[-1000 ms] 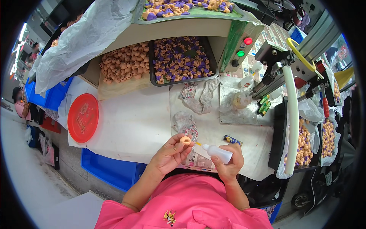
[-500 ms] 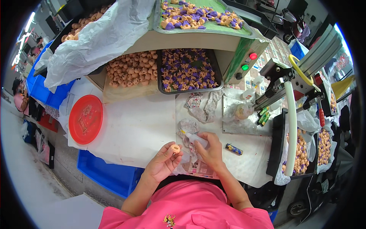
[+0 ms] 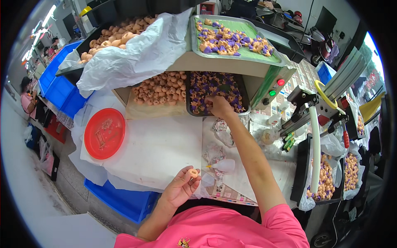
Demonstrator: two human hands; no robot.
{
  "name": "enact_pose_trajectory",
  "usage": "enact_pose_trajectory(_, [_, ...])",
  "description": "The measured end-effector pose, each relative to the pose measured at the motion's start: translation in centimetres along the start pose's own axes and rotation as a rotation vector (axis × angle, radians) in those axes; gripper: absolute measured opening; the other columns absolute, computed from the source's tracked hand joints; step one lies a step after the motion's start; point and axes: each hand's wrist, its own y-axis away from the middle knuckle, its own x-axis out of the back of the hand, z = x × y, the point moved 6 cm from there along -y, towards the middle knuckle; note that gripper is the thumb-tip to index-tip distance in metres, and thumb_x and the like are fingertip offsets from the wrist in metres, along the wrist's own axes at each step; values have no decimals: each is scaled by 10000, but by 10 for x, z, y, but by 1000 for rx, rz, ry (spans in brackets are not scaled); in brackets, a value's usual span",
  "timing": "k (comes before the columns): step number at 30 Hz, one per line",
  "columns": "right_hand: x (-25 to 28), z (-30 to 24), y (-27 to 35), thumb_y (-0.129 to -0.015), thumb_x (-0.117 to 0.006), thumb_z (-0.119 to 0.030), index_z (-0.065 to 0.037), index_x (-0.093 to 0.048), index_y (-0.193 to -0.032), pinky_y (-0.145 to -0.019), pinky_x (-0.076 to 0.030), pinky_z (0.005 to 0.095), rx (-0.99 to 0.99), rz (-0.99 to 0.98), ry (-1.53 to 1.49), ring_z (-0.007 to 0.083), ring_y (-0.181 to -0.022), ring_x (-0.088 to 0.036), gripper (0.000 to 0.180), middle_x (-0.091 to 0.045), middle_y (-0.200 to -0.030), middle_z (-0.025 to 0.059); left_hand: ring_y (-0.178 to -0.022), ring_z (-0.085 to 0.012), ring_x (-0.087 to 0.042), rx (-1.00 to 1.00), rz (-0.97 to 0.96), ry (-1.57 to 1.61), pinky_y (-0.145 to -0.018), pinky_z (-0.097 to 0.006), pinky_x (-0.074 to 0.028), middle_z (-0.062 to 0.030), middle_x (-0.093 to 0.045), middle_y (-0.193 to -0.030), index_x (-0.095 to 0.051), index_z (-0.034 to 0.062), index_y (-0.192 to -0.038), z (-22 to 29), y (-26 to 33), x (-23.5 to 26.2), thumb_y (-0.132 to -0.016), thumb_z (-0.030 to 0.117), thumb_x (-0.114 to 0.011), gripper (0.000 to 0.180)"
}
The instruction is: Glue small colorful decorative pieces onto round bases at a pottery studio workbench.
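The left hand's (image 3: pixel 180 189) grip is pinched shut on a small orange ring piece (image 3: pixel 193 172), held just over the near edge of the desk (image 3: pixel 157 149). The right hand (image 3: pixel 218 106) reaches far forward, its grip curled down among the purple pieces in the dark tray (image 3: pixel 244 97); whether it has closed on one I cannot tell. Between the two hands the white desk cover lies open. A red plate (image 3: pixel 104 133) sits well to the left, and a small squeeze bottle (image 3: pixel 223 165) lies just right of the ring piece.
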Motion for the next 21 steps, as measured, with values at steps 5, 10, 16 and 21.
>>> enact_pose_trajectory(5, [-10,-15,-4,-746,-585,-51,-115,-679,-973,-768,-512,402,-66,-89,-15,349,-872,-637,254,-673,-924,158,-992,-207,-628,-8,14,6,-853,-297,-537,-104,-585,-1174,-552,117,-1186,10,14,8,-913,118,-597,276])
enact_pose_trajectory(10, [-8,-13,4,-742,-582,-44,-85,-679,-903,-748,-508,413,-151,2,-94,340,-840,-636,193,-674,-878,148,-983,-210,-634,-2,-8,4,-845,-296,-539,-106,-588,-1175,-549,108,-1178,18,13,4,-911,101,-596,271])
enact_pose_trajectory(16, [10,-32,13,-791,-555,18,-27,-666,-908,-681,-502,379,-12,164,-117,326,-760,-643,167,-655,-805,185,-985,-208,-635,1,-8,-9,-841,-294,-542,-105,-601,-1159,-559,107,-1158,16,20,-3,-909,103,-600,252])
enact_pose_trajectory(21, [42,-35,29,-837,-560,2,-12,-639,-907,-634,-497,350,49,463,-257,344,-701,-638,105,-653,-783,174,-984,-202,-633,-11,8,-5,-840,-293,-542,-99,-605,-1149,-567,107,-1147,12,19,0,-908,110,-603,242])
